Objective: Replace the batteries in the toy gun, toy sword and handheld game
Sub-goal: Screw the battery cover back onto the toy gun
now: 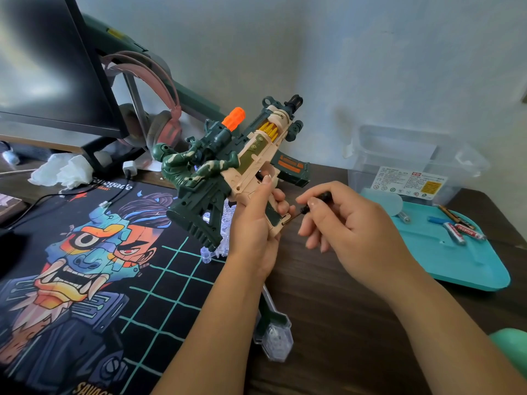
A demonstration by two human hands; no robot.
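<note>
Head view: toy gun (251,155) handle within left hand (253,229) grip

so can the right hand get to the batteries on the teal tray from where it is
Probably yes. The batteries lie on the teal tray beside the right hand, with bare desk between. But that hand is pinching the screwdriver at the grip of the toy gun and must free its fingers first.

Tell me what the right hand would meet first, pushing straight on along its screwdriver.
Probably the toy gun, at its grip base, where the screwdriver tip sits; left hand fingertips lie beside.
</note>
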